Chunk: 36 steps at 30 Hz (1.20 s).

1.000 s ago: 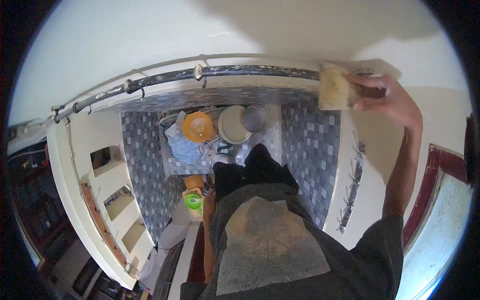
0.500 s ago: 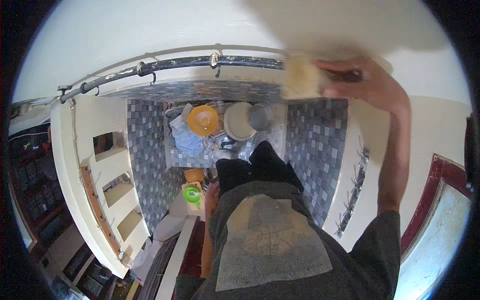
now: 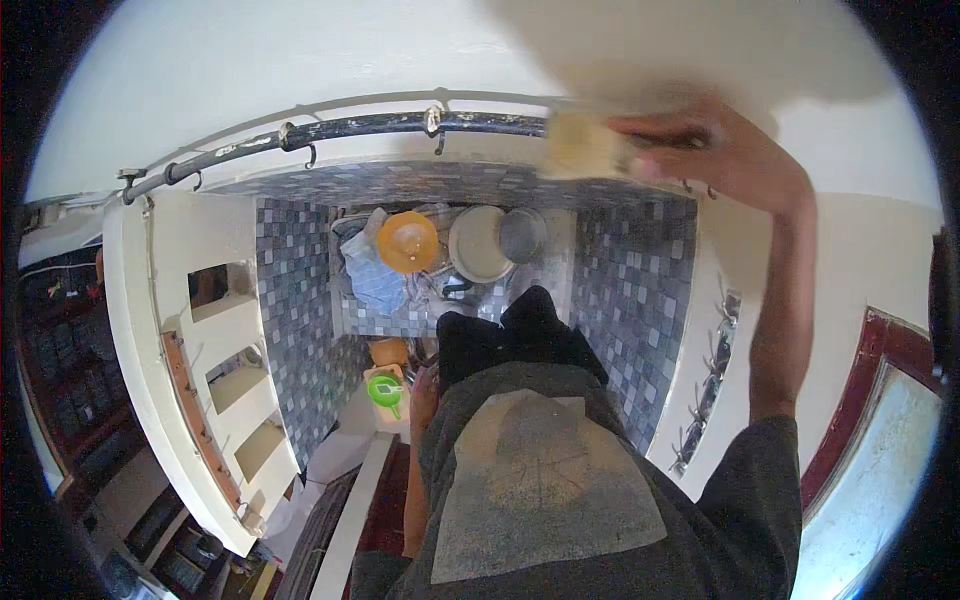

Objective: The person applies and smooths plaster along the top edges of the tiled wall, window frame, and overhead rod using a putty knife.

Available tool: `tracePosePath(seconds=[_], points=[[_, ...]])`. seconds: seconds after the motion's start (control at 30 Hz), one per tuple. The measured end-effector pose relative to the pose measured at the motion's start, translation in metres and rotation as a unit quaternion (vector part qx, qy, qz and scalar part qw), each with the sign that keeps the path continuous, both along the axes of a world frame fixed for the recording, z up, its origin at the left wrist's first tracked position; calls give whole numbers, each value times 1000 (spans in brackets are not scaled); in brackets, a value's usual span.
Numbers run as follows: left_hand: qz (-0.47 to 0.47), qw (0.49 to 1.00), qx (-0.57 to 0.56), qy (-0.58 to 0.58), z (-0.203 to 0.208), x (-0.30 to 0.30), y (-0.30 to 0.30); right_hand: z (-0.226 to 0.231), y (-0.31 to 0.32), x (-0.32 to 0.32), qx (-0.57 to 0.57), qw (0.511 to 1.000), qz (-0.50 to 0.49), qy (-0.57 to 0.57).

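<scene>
My right hand [image 3: 725, 150] is raised at the upper right, its fingers closed around the dark handle of a wide paintbrush [image 3: 582, 146]. The pale, blurred head of the brush lies across the dark horizontal pipe [image 3: 375, 124] along the white wall; I cannot tell whether it touches the pipe or the wall behind. Down beside my waist hangs my left hand [image 3: 425, 392], partly covered by my dark shirt, with its fingers hard to make out. Close to it are a green dipper [image 3: 384, 391] and an orange container [image 3: 388, 351].
Hooks [image 3: 311, 156] hang from the pipe. Below, an orange basin [image 3: 408, 242], a pale tub [image 3: 478, 243], a grey bucket [image 3: 522, 235] and a light blue cloth [image 3: 374, 272] lie on the tiled floor. A wall with niches [image 3: 238, 383] stands at left, a metal hook rack [image 3: 708, 385] at right.
My right hand has moved a little to the left along the pipe with the paintbrush. My left hand stays beside my waist.
</scene>
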<state>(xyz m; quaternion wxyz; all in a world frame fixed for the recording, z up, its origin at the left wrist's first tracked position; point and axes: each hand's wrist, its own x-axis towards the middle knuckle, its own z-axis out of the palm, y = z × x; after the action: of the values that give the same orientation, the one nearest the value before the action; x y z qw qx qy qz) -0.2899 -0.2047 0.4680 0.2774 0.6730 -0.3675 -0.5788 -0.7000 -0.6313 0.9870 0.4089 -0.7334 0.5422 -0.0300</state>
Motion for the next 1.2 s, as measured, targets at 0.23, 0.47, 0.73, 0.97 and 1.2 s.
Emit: tracePosePath(seconds=[0.23, 0.47, 0.73, 0.97, 1.2], points=[[-1, 999, 1, -46, 8, -3, 5, -12, -5, 21, -36, 999, 8, 19], [-121, 985, 36, -117, 42, -9, -31, -26, 0, 15, -36, 999, 4, -18], [-61, 993, 71, -78, 43, -17, -33, -17, -4, 50, -15, 996, -45, 77], [-82, 991, 48, -91, 55, -16, -29, -10, -15, 66, -1, 996, -31, 81], [-64, 993, 8, -102, 37, -12, -19, -13, 9, 28, 1, 1000, -23, 6]])
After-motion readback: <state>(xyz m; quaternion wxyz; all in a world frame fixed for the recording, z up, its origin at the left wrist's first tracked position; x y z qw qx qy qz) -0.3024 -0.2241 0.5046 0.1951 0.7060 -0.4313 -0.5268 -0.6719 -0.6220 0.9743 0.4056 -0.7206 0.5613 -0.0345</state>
